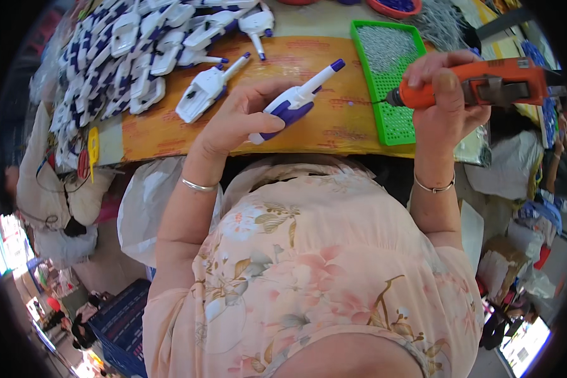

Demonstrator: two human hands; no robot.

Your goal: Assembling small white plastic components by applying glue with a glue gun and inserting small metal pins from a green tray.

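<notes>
My left hand grips a white and purple plastic housing, its purple-tipped stem slanting up to the right. In my right hand is an orange electric screwdriver, held level with its thin bit pointing left. The bit is over the edge of a green perforated tray, and I cannot tell whether it touches anything. Small metal screws fill the tray's far part. Another white housing lies with its hollow side up on the table, left of my left hand.
A large heap of white and purple housings covers the table's left side. A yellow cutter lies at the left edge. Behind the tray are a red bowl of purple parts and a pile of grey metal pieces. Tan, printed sheeting covers the tabletop.
</notes>
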